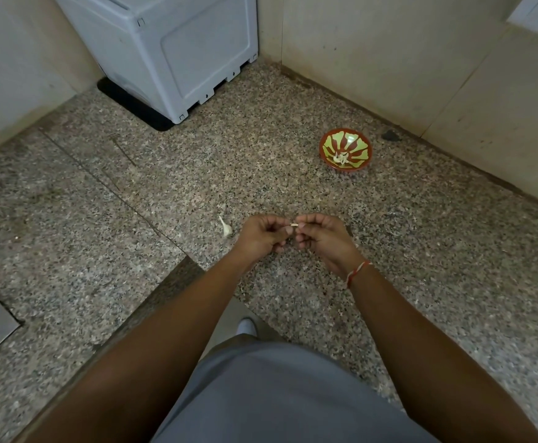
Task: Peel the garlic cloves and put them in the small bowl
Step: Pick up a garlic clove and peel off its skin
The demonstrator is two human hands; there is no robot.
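Both hands, left (263,233) & right (320,236), pinch one garlic clove (293,224) near counter (101,203) edge. Speckled stone open toward round glazed bowl (345,149).

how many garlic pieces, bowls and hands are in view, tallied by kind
garlic out of the bowl: 2, a clove pinched between the left hand and right hand, and a piece on the counter
small bowl: 1, its garlic too small to count
hands: 2
total: 5

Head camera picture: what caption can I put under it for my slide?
Left hand and right hand pinch a small pale garlic clove over the speckled stone counter, near a red-and-green patterned bowl.
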